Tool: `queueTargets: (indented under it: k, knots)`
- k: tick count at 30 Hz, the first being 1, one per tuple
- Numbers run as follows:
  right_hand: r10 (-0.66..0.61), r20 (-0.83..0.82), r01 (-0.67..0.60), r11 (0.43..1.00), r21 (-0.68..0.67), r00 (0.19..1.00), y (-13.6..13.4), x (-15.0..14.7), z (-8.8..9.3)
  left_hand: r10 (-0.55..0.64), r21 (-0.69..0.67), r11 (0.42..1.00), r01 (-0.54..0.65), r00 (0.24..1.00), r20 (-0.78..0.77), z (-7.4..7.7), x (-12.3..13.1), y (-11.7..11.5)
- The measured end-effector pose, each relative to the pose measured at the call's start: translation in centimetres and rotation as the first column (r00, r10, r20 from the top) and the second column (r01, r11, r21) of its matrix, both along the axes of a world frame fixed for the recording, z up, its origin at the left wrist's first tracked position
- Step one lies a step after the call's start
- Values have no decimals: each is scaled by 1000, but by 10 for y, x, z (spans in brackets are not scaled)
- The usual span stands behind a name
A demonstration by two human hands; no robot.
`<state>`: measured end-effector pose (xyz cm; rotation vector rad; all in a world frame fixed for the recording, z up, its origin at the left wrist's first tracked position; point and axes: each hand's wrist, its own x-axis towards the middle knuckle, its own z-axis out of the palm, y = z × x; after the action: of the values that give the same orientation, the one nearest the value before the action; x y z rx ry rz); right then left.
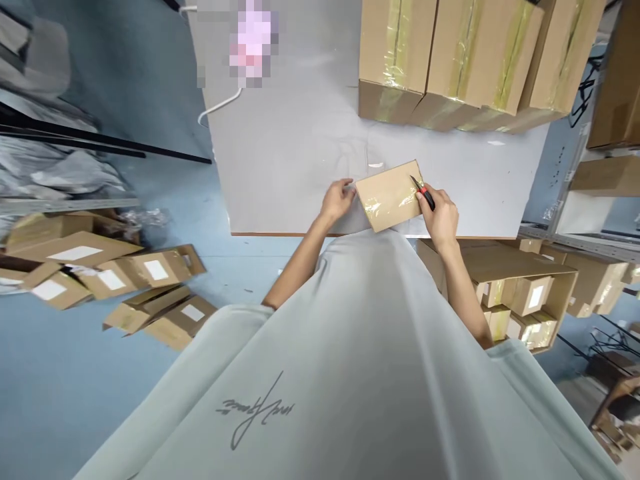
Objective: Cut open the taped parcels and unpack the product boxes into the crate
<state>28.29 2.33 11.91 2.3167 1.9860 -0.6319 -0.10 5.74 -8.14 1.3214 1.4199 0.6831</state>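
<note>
A small cardboard box [393, 199] with shiny clear tape sits tilted at the front edge of the table, close against my shirt. My right hand [440, 217] is closed round a utility knife [426, 193] with a red and black handle. Its dark blade lies over the box's right end, pointing up and left; whether it touches the cardboard I cannot tell. Beside the box's left corner is my left hand [339, 200], its fingers bent and apart, with nothing seen in them. The fingertips are very near that corner, and contact is unclear.
Several large taped cartons [395, 50] stand at the table's back right. A white cable [220, 108] runs along the left edge of the table [280, 180]. Opened boxes [155, 270] lie on the floor at left. An open carton [520, 267] of smaller boxes stands at right.
</note>
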Motion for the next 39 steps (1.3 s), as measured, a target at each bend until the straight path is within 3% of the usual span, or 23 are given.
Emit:
queueTargets:
  k: [2, 7, 10, 13, 16, 23, 31, 39]
  knots:
    - [-15, 77, 17, 1000, -24, 997, -2, -8, 3, 33, -24, 999, -32, 998, 47, 23, -13, 7]
    - [-100, 180, 100, 995, 7, 979, -10, -25, 23, -117, -14, 993, 119, 988, 101, 87, -23, 16]
    - [-71, 90, 72, 997, 0, 993, -19, -43, 38, -119, 8, 993, 119, 984, 132, 103, -20, 17]
    - [49, -81, -57, 994, -92, 995, -29, -67, 47, -136, 14, 991, 136, 971, 195, 98, -21, 19]
    - [110, -152, -136, 974, -180, 982, -34, -91, 47, -166, 20, 986, 166, 958, 235, 92, -24, 22]
    - [98, -117, -127, 954, -272, 988, -32, -116, 48, -192, 21, 981, 195, 939, 285, 91, -25, 26]
    - [128, -3, -123, 942, -311, 992, -35, -130, 55, -149, 8, 988, 155, 929, 339, 70, -17, 23]
    - [126, 41, -104, 931, -349, 991, -39, -136, 57, -155, 23, 987, 156, 933, 326, 77, -15, 25]
